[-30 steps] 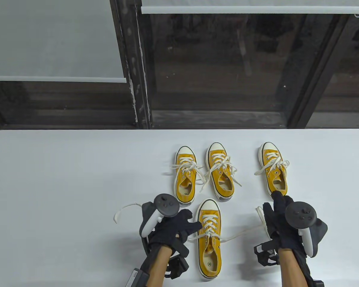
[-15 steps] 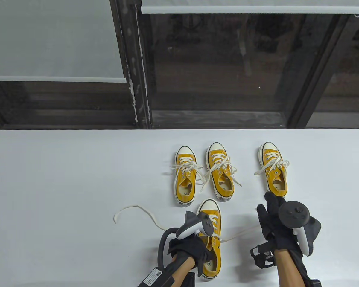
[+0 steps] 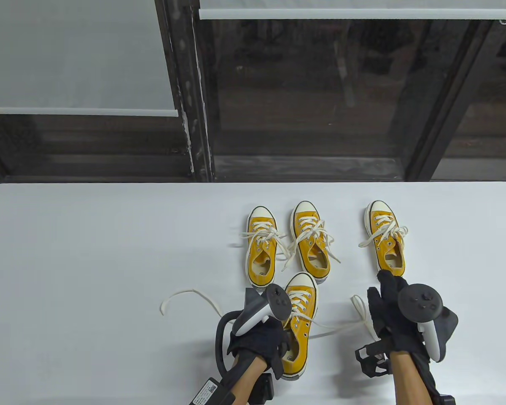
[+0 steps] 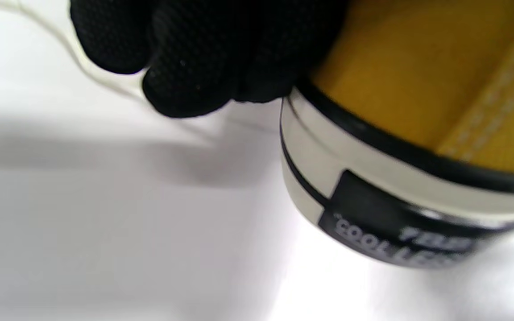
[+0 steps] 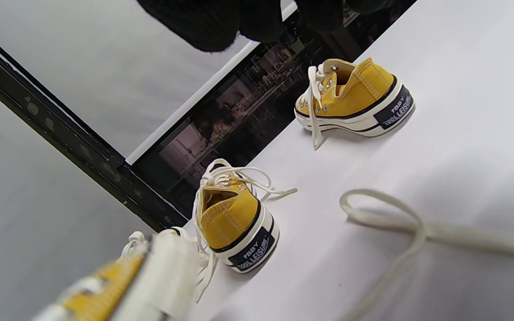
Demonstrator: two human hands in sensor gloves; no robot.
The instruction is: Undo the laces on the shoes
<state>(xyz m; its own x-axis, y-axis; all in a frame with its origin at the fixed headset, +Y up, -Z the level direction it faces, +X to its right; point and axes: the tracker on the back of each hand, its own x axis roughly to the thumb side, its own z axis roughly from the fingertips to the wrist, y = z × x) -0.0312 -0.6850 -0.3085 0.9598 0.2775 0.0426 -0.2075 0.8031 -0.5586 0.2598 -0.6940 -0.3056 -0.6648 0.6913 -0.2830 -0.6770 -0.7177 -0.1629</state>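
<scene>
Four yellow sneakers with white laces stand on the white table (image 3: 88, 253). The nearest shoe (image 3: 302, 310) is untied: one lace end (image 3: 185, 293) trails left and the other (image 3: 356, 306) curls to the right. My left hand (image 3: 276, 356) grips this shoe at its heel; in the left wrist view my fingers (image 4: 203, 58) wrap the heel's side (image 4: 417, 111). My right hand (image 3: 383, 295) is open, fingers spread, just right of the curled lace end and behind the right shoe (image 3: 386, 236). The lace (image 5: 395, 223) lies loose on the table in the right wrist view.
Two more shoes (image 3: 261, 249) (image 3: 311, 240) with tied bows stand side by side beyond the nearest shoe. A dark window frame (image 3: 194, 126) rises behind the table's far edge. The table's left half is bare white surface.
My left hand moved from the shoe's left side to its heel and took hold. The shoe slid forward, its toe turned right. The right lace end curled up; my right hand barely moved.
</scene>
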